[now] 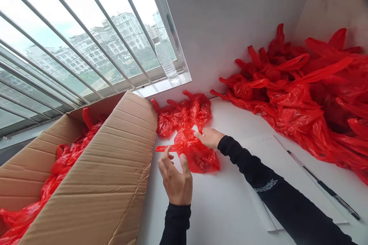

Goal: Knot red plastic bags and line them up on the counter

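Observation:
A knotted red plastic bag (199, 157) lies on the white table in front of me, with dim dark contents showing through it. My left hand (176, 182) is at its near left side, thumb and fingers apart, the fingertips by the bag's stretched handle (162, 148). From the right, my right hand (212, 138) grips the top of the same bag; its fingers are partly hidden. Just behind, several more tied red bags (186, 111) sit against the wall.
On the left stands an open cardboard box (115, 168) with red bags (67, 164) inside. A large heap of red bags (299, 92) fills the right back. A pen (324, 185) lies on white paper (304, 183) at right. A clear bottle (166, 61) stands on the sill by the barred window.

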Tool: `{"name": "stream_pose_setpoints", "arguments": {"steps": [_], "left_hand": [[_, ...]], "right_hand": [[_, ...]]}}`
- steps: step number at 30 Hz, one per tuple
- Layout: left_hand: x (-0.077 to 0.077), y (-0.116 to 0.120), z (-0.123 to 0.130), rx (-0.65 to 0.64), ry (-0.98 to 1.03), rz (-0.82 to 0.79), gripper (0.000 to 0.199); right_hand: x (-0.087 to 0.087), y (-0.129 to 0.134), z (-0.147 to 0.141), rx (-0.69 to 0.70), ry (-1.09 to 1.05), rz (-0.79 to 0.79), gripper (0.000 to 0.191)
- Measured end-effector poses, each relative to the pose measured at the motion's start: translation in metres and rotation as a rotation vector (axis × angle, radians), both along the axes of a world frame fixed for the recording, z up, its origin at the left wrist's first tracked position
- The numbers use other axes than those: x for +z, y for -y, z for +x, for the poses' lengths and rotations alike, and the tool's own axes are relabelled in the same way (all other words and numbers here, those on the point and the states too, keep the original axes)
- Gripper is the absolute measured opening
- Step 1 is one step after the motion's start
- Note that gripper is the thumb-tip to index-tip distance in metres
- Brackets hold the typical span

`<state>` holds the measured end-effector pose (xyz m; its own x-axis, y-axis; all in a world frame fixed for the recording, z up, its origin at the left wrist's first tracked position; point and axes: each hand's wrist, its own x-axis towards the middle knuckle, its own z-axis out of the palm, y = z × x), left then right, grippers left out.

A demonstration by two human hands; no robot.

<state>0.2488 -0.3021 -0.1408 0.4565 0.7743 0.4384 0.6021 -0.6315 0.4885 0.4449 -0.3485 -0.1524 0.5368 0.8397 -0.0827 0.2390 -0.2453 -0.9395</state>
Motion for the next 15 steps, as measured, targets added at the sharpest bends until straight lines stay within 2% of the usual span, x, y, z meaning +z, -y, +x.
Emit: {"name": "stream_pose_setpoints", "arguments": {"steps": [3,7,11,15], "left_hand": [[-0.003,-0.006,0.0,-0.034,-0.16,-0.019,0.044],[-0.011,-0.024,-0.003,0.022,-0.323,0.0,0.059],[-0.022,-0.046,-0.008,0.124,-0.428,0.028,0.058],[-0.022,-0.055,-0.008,0.199,-0.437,0.06,0.055]], "right_hand": [[0.002,-0.008,-0.022,0.192,-0.017,-0.109,0.04],[0.01,-0.012,-0.042,0.395,-0.009,-0.139,0.043],[0.013,-0.009,-0.04,0.396,0.06,-0.095,0.028],[0.009,-0.008,-0.035,0.348,0.077,-0.081,0.035]]}}
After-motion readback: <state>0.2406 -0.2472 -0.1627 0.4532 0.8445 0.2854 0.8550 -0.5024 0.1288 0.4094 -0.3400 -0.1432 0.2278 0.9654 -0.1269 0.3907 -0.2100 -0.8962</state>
